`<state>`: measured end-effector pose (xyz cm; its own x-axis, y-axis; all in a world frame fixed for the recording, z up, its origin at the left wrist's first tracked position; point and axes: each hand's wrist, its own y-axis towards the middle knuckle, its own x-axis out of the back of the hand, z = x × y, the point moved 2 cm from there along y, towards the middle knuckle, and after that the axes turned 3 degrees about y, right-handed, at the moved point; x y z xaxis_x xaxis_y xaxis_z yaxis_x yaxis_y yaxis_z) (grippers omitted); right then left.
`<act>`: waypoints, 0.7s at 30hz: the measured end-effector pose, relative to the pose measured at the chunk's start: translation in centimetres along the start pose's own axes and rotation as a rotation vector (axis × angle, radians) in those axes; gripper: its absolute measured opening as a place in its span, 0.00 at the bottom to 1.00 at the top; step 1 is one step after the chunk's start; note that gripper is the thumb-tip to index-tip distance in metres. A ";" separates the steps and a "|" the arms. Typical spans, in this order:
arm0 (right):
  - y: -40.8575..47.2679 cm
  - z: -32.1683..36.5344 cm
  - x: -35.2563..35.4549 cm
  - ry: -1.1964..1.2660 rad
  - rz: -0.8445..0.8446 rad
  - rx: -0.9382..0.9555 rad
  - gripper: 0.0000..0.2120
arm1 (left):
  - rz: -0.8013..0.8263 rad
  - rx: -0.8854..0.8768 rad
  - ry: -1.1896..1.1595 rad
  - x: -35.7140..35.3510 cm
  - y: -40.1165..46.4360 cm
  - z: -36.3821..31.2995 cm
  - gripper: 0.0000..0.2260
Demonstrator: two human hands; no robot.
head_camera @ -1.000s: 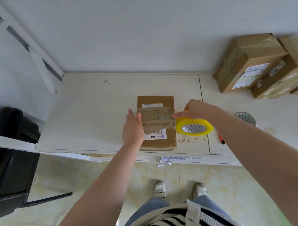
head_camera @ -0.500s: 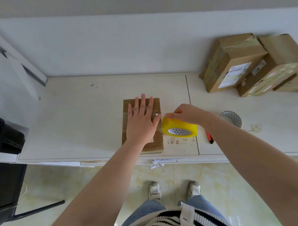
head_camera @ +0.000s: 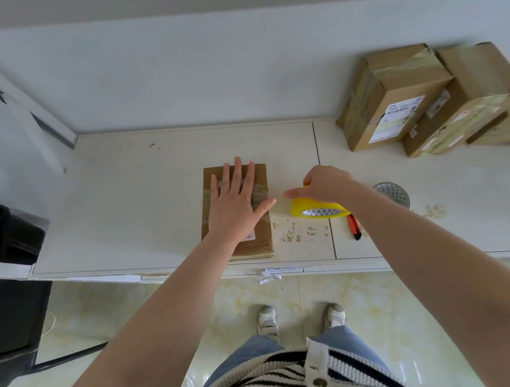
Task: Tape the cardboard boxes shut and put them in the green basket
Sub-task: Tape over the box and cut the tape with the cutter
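— Cardboard box [head_camera: 263, 240] on the white counter [head_camera: 131, 193], near its front edge: what has changed in the last second?

— One second ago the left hand [head_camera: 235, 204] stood at the box's left edge with the tape strip still stretched across from the roll. Now that hand lies flat on top, fingers straight and spread, thumb reaching off the right side. The right hand [head_camera: 324, 184] has drawn the yellow tape roll [head_camera: 320, 208] away to the right, so it sits just beside the box and no longer against it.

— How does the box look?

— Flat, brown, closed, with a clear glossy band of tape across its top and a white label partly under the palm.

— And the grip on the roll?

— Fingers curled over its top, forefinger pointing left toward the box.

— What is the count?

— One box under the hand, one yellow roll, one red utility knife [head_camera: 354, 225] lying just right of the roll, and one round metal drain cover [head_camera: 392, 193] beyond it. At least three more taped boxes [head_camera: 395, 103] are stacked against the wall at the far right, well apart. Whether there are more I cannot tell, as the picture's edge cuts them off.
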<state>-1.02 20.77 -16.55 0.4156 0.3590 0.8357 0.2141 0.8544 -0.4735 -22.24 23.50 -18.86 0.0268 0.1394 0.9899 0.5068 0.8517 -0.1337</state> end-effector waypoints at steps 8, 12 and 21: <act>-1.0 0.0 0.2 0.149 -0.084 -0.011 0.31 | -0.022 0.001 -0.009 -0.1 -0.1 0.0 0.40; -3.1 -3.6 -0.4 0.597 -0.522 -0.057 0.13 | -0.023 -0.006 0.003 -0.2 0.0 0.0 0.39; -5.2 -8.8 -5.8 0.015 -0.414 -0.274 0.07 | -0.019 -0.009 0.007 -0.2 0.0 -0.1 0.39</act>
<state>3.21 10.96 -21.38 0.2588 0.0033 0.9659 0.5878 0.7930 -0.1602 -22.17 23.47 -19.08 0.0227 0.1194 0.9926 0.5146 0.8498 -0.1140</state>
